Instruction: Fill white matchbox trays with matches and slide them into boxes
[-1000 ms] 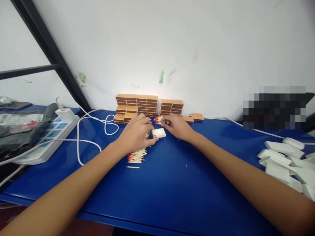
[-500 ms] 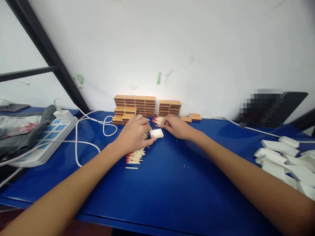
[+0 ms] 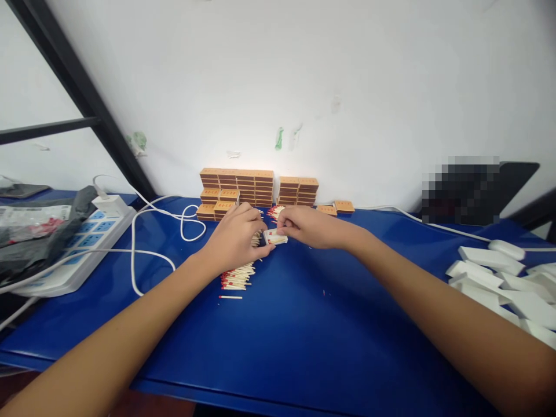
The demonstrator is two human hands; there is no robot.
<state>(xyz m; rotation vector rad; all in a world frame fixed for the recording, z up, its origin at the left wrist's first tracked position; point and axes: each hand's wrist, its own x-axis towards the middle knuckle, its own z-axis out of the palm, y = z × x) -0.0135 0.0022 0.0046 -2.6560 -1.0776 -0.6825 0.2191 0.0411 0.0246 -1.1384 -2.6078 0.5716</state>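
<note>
My left hand [image 3: 241, 237] grips the left end of a small white matchbox tray [image 3: 273, 239], thumb at its near corner and fingers at the far side. A few red-headed matchsticks show in the tray. My right hand [image 3: 302, 226] is closed in a pinch over the tray's right side, on matchsticks mostly hidden by the fingers. Under and in front of my left hand lies a pile of matchsticks [image 3: 237, 277], partly covered by it. Another heap of matchsticks [image 3: 275, 212] sits just behind my right fingers. One loose match [image 3: 230, 297] lies nearest me.
Stacked orange matchboxes [image 3: 237, 185] stand against the wall, with a shorter stack [image 3: 298, 190] and two single boxes to the right. Several white trays [image 3: 490, 284] are heaped at the right. A power strip [image 3: 95, 243] and white cables [image 3: 134, 249] occupy the blue table's left.
My right hand has moved left from beside the tray to over it, and red match heads now show near its fingertips. My left hand keeps its hold on the tray.
</note>
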